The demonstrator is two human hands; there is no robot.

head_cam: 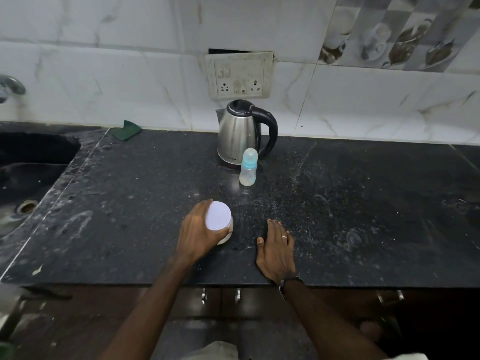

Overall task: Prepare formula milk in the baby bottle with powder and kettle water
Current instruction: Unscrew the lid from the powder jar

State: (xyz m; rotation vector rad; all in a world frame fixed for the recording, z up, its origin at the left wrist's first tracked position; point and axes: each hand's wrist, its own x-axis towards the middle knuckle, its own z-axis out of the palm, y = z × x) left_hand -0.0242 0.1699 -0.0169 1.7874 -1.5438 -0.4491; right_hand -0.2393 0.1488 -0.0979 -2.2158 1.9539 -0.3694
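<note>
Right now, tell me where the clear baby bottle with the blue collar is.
In the head view the clear baby bottle with the blue collar stands upright mid-counter, just in front of the steel electric kettle, beyond both hands.

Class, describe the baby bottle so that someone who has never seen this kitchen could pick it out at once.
Start at the wall socket panel above the black counter; right under it stands a steel kettle. The baby bottle stands upright just in front of the kettle, toward its handle side. It is the only small, clear thing there, with a pale blue collar and a domed cap.
</note>
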